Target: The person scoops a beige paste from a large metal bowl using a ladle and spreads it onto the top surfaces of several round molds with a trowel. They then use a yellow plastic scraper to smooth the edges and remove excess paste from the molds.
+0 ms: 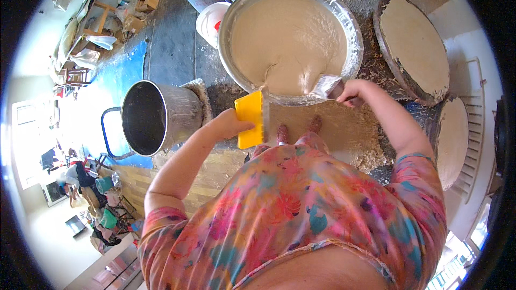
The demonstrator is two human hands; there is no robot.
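Observation:
A wide metal basin point(354, 44) of thick beige batter point(282, 36) stands in front of me. My left hand point(225, 125) grips a yellow plastic scraper point(248, 119) upright, close to the basin's near rim. At the scraper's far end, a thin strand of batter reaches the surface below. In my right hand point(356, 90) is a batter-smeared scoop or flat scraper point(327, 87), held over the near right rim. My fingers and the angle hide its handle, so its exact kind is unclear.
A tall metal pot point(183, 110) stands left, beside a blue-framed metal loop point(105, 133). A white bucket point(207, 28) touches the basin's left side. On the right are two round griddles bearing beige layers point(415, 44) point(453, 141). Scraps litter the floor. Another person point(72, 181) is far left.

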